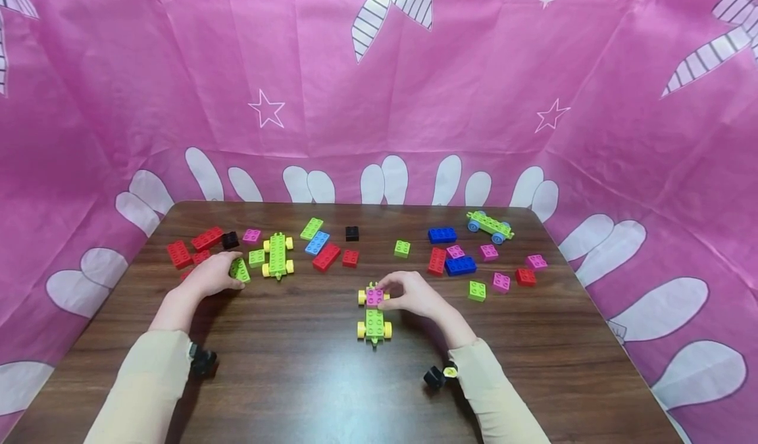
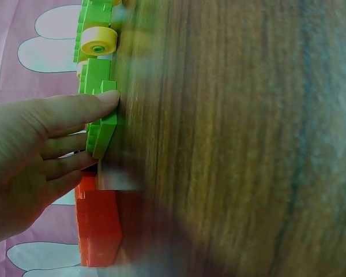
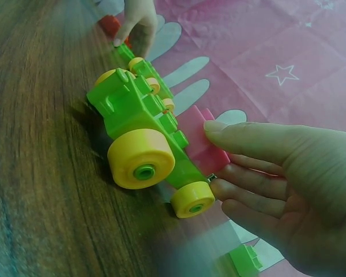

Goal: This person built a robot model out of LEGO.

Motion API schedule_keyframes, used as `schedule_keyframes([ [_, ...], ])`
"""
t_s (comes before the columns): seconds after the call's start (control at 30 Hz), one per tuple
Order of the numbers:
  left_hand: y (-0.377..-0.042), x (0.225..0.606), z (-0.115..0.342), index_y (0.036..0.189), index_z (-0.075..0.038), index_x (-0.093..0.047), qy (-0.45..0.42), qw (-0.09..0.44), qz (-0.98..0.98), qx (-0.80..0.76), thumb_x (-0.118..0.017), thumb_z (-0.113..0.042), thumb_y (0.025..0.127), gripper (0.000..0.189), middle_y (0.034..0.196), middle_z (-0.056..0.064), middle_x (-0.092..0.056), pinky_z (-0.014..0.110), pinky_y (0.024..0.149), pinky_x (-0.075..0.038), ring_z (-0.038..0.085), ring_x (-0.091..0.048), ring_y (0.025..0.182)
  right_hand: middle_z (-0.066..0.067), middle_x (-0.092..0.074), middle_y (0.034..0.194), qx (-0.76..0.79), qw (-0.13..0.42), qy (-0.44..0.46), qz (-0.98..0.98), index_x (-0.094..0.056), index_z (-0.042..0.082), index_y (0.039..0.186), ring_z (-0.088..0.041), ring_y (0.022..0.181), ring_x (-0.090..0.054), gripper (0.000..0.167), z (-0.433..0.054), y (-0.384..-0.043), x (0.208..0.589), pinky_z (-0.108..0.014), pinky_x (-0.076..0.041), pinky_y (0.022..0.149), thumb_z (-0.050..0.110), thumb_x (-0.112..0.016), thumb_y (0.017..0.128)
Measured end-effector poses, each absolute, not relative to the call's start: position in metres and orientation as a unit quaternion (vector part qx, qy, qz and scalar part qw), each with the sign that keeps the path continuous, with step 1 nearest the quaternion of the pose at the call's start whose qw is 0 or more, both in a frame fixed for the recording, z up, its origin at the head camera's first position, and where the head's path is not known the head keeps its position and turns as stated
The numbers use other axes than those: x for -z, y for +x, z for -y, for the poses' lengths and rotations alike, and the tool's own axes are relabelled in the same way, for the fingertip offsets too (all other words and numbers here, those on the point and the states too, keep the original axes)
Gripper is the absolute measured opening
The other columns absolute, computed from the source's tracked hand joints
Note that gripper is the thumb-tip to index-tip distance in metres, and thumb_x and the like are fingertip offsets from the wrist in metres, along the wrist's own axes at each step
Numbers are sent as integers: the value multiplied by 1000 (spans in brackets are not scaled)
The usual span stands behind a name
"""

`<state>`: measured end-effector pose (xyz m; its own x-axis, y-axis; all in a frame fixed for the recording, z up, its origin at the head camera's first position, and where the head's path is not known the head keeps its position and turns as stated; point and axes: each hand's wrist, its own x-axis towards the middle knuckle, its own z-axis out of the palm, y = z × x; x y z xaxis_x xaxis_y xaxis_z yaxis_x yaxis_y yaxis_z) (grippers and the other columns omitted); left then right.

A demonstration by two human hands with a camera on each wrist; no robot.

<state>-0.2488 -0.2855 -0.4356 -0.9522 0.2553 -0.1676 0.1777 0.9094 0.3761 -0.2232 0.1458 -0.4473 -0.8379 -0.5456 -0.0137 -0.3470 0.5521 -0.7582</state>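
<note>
My right hand (image 1: 410,293) pinches a pink square brick (image 1: 375,296) between thumb and fingers. That brick sits on one end of a green wheeled base (image 1: 374,325) with yellow wheels (image 3: 141,158), near the middle of the table. At the left, my left hand (image 1: 214,274) grips a green brick (image 1: 239,270), thumb on its near side and fingers on the far side. In the left wrist view this green brick (image 2: 104,130) lies at the table surface. A second green base (image 1: 277,256) with yellow wheels stands just right of the left hand.
Red bricks (image 1: 179,254) and a black brick (image 1: 230,239) lie around the left hand. Blue bricks (image 1: 442,235), pink bricks (image 1: 501,282) and a green brick (image 1: 476,291) are scattered at the right. A green base with blue wheels (image 1: 490,226) stands at the back right corner.
</note>
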Motion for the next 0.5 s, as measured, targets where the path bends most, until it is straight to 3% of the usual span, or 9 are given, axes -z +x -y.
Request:
schedule_keyframes([
  [0.5,-244,425,281,135,15,-45,111,46,-971,-207,-78,-22,80,74,133,37,-50,64,102,-39,51,-48,122,0,-72,106,393,123,-253,-875,-71,12,110,-17,100,-64,32,-147,-225,449,-39,-53,92,24,-79,82],
])
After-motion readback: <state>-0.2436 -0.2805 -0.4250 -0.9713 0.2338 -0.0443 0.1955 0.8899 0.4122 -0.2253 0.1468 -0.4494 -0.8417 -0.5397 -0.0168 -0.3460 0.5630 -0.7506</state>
